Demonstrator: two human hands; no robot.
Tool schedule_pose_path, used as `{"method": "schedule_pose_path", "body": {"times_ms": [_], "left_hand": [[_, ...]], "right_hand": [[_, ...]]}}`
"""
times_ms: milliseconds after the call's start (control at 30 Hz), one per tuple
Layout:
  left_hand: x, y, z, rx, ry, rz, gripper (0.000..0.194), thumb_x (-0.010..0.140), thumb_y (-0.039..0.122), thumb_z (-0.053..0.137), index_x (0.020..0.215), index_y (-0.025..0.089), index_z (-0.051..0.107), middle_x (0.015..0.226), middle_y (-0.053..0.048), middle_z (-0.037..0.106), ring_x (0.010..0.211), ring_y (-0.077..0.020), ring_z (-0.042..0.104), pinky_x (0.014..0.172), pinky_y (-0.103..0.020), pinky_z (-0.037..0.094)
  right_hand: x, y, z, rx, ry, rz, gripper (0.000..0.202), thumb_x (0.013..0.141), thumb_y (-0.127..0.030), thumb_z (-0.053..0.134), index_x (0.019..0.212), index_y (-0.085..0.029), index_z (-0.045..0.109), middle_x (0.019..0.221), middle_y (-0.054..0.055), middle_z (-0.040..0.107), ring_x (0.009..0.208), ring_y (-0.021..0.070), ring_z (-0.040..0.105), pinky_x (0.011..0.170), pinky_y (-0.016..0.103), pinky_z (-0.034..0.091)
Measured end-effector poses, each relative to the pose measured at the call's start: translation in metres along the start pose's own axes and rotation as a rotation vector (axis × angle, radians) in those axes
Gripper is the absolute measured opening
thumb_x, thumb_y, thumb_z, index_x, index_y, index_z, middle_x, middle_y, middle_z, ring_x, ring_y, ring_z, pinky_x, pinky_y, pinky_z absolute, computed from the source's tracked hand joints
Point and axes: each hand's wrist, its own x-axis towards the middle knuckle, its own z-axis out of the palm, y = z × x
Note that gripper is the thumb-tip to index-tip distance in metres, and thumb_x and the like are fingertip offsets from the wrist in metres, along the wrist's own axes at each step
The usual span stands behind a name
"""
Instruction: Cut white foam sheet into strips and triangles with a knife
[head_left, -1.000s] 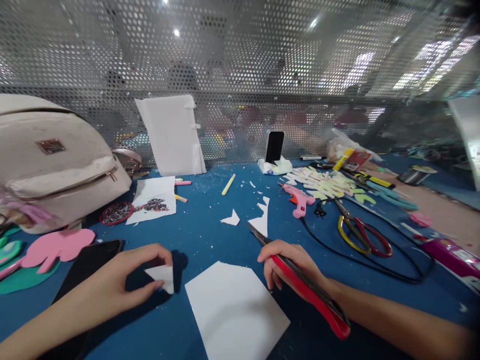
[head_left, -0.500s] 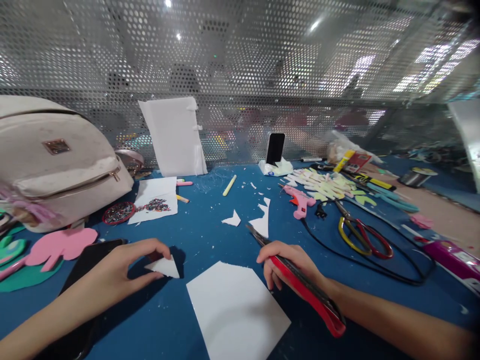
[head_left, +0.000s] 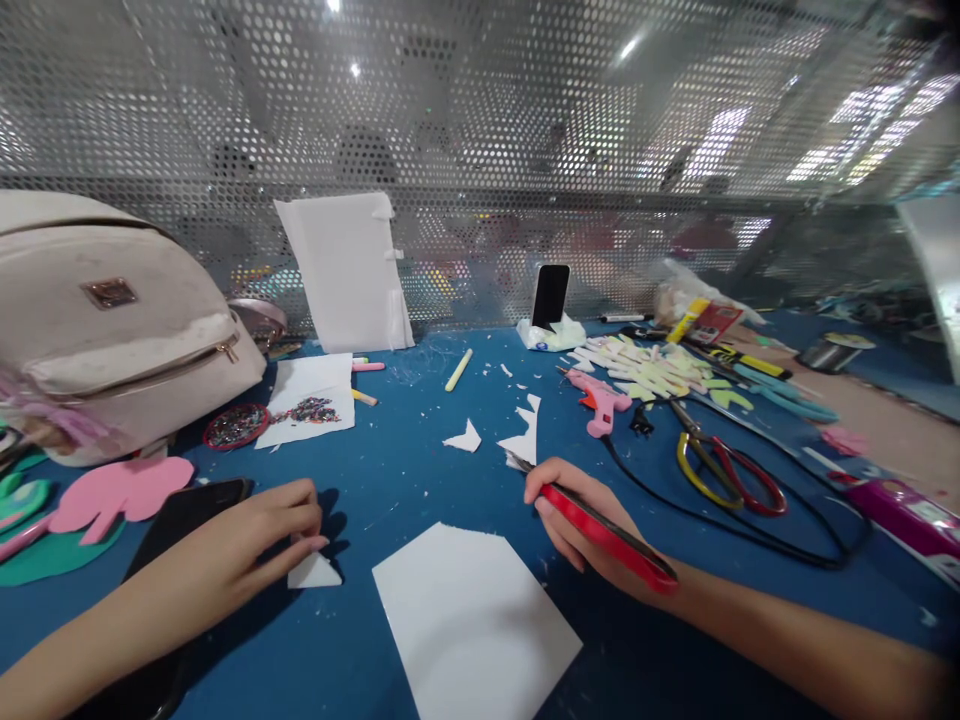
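Between the thumb and fingers of my left hand (head_left: pixel 259 535) is a small white paper piece (head_left: pixel 313 572), low over the blue table. My right hand (head_left: pixel 589 510) is wrapped round a red-handled cutting tool (head_left: pixel 607 535); its dark tip points up and left, at a jagged white scrap (head_left: pixel 525 432). A large white sheet (head_left: pixel 469 620) with cut top corners lies between my hands. Another small scrap (head_left: pixel 465 437) rests beyond it.
A pink glue gun (head_left: pixel 598 400) with a black cord and red-yellow scissors (head_left: pixel 720 470) lie right. A black phone (head_left: pixel 187 515) is under my left arm, near pink foam (head_left: pixel 127 488) and a backpack (head_left: pixel 120 340). Another phone (head_left: pixel 552 295) stands at the back.
My left hand has turned and moved slightly left, bringing the paper piece lower. My right hand has tilted the red-handled tool, whose handles look closer together.
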Motion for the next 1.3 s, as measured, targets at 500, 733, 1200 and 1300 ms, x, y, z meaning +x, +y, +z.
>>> {"method": "schedule_pose_path", "body": {"times_ms": [500, 733, 1200, 1300], "left_hand": [[-0.006, 0.066, 0.023, 0.208, 0.099, 0.346, 0.018, 0.103, 0.019, 0.047, 0.100, 0.025, 0.064, 0.092, -0.001, 0.071, 0.081, -0.0190, 0.066, 0.082, -0.030, 0.053], [-0.007, 0.082, 0.044, 0.247, 0.313, 0.431, 0.035, 0.111, 0.026, 0.032, 0.107, 0.023, 0.067, 0.097, 0.000, 0.076, 0.083, -0.0200, 0.068, 0.088, -0.034, 0.050], [-0.005, 0.080, 0.027, 0.260, 0.181, 0.399, 0.024, 0.100, 0.011, 0.043, 0.094, 0.023, 0.062, 0.087, 0.000, 0.072, 0.075, -0.0197, 0.067, 0.085, -0.035, 0.053], [-0.005, 0.080, 0.027, 0.281, 0.178, 0.411, 0.025, 0.098, 0.009, 0.043, 0.098, 0.022, 0.064, 0.091, -0.001, 0.073, 0.079, -0.0204, 0.069, 0.088, -0.035, 0.053]], "right_hand": [[0.005, -0.004, 0.001, -0.422, -0.059, -0.038, 0.010, 0.101, -0.029, 0.058, 0.109, -0.023, 0.057, 0.099, 0.004, 0.077, 0.088, 0.0170, 0.072, 0.080, 0.030, 0.053], [-0.004, -0.006, 0.004, -0.429, -0.162, 0.022, 0.007, 0.101, -0.026, 0.056, 0.108, -0.023, 0.056, 0.082, -0.002, 0.075, 0.072, 0.0131, 0.068, 0.071, 0.024, 0.051], [-0.009, -0.011, 0.011, -0.538, -0.226, -0.233, 0.007, 0.100, -0.021, 0.054, 0.105, -0.022, 0.060, 0.092, 0.002, 0.074, 0.082, 0.0154, 0.069, 0.075, 0.026, 0.052], [-0.008, -0.013, 0.010, -0.556, -0.199, -0.216, 0.010, 0.100, -0.021, 0.055, 0.104, -0.022, 0.065, 0.094, 0.003, 0.075, 0.085, 0.0164, 0.069, 0.079, 0.027, 0.052]]}}
